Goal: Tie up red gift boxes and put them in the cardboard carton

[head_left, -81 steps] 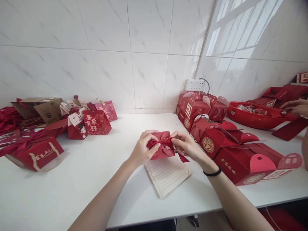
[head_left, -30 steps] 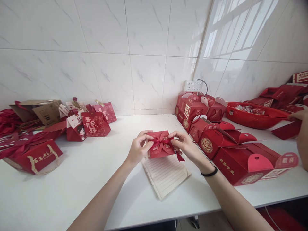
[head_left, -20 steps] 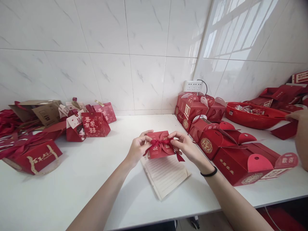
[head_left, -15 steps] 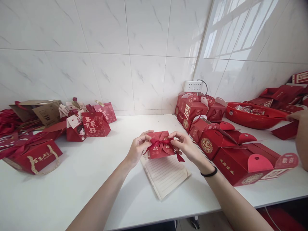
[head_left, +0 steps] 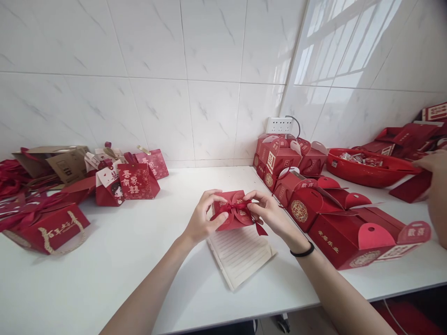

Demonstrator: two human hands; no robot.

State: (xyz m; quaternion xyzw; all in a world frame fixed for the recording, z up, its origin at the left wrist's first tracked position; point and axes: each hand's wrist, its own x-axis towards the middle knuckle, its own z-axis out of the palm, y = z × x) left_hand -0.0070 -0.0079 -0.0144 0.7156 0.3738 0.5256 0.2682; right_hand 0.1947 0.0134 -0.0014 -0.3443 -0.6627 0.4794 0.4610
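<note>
A small red gift box (head_left: pixel 230 222) with gold lettering sits above a lined notebook (head_left: pixel 240 258) at the middle of the table. Dark red ribbon (head_left: pixel 261 229) is tied in a bow over its petal-shaped top flaps. My left hand (head_left: pixel 206 214) grips the box's left side, thumb on the top near the knot and fingers along the far edge. Between thumb and fingertips, my right hand (head_left: pixel 267 209) pinches the ribbon at the bow's right side; a ribbon tail hangs below it.
Red handled boxes (head_left: pixel 324 237) line the right side, near a red basin (head_left: pixel 370 174) of wrapped sweets. Another person's hand (head_left: pixel 436 172) is at the far right. Small gift bags (head_left: pixel 138 179) and a rope-handled box (head_left: pixel 52 228) stand left. A power strip (head_left: pixel 279 124) is by the wall.
My left hand has let go of the bow's left loop and taken hold of the box's left side, thumb on top. My right hand stays on the ribbon.
</note>
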